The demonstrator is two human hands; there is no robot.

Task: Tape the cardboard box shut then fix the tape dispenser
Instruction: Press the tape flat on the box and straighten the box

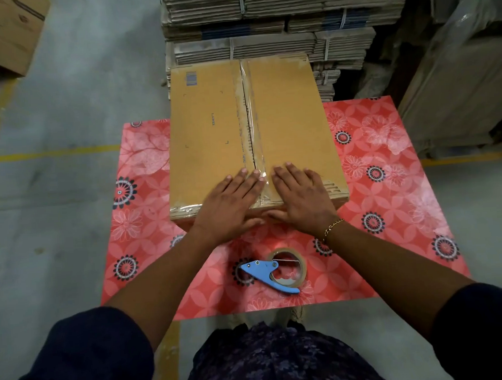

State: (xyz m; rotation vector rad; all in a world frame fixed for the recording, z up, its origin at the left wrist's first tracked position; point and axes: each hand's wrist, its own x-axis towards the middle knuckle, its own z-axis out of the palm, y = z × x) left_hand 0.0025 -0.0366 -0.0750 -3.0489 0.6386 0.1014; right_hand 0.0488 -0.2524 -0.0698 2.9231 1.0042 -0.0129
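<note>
Box (pixel 252 137) sits on the desk (pixel 390 181), its far end overhanging the desk's 12 o'clock edge; the near wall is mostly hidden behind both hands. Clear tape (pixel 249 116) runs along the centre seam; wrinkled, glare makes its edges hard to trace. Small print on the left flap is illegible. Left grip (pixel 230 204): hand flat, fingers spread and pressed on the box top, fingertips touching the tape at the near end, pinching nothing. Right grip (pixel 301 198): also flat and spread, just right of the seam, thumb tucked over the near edge. Dispenser (pixel 274 272), blue handle with its tape roll, lies on the desk at 6 o'clock from the hands, apart from both. Stacked flat cartons (pixel 277 18) at 12 o'clock, cut off by the top of the frame.
</note>
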